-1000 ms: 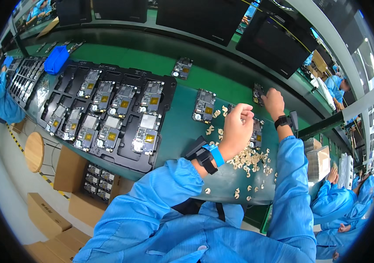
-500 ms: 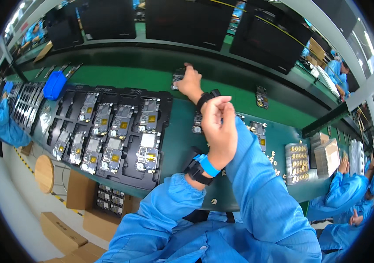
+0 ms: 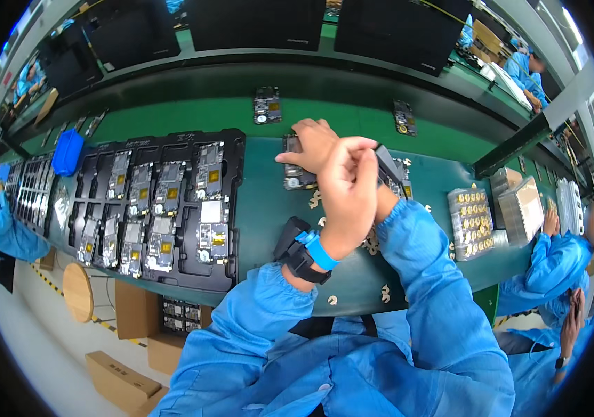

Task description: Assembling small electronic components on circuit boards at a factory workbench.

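Note:
My right hand (image 3: pixel 314 147) reaches across to a dark circuit board (image 3: pixel 298 179) on the green table, with thumb and fingers closed around its upper part. My left hand (image 3: pixel 346 198) is in front of the right wrist, its fingers curled against the thumb; whatever it may hold is too small or hidden to name. A second circuit board (image 3: pixel 267 108) lies beyond on the green strip. Another board (image 3: pixel 403 182) shows partly behind my right wrist. Small gold C-shaped pieces (image 3: pixel 385 293) are scattered on the table around my forearms.
At the left a black tray (image 3: pixel 236 208) holds several circuit boards, near a blue bin (image 3: pixel 68 153). Rightward stand a clear tray of gold parts (image 3: pixel 472 222) and stacked boxes (image 3: pixel 522 205). One board (image 3: pixel 404 118) lies on the far strip. A co-worker (image 3: pixel 554 260) sits at the right.
My right hand has left the board on the far strip and come nearer, onto another board on the table. My left hand remains curled. The view has shifted slightly.

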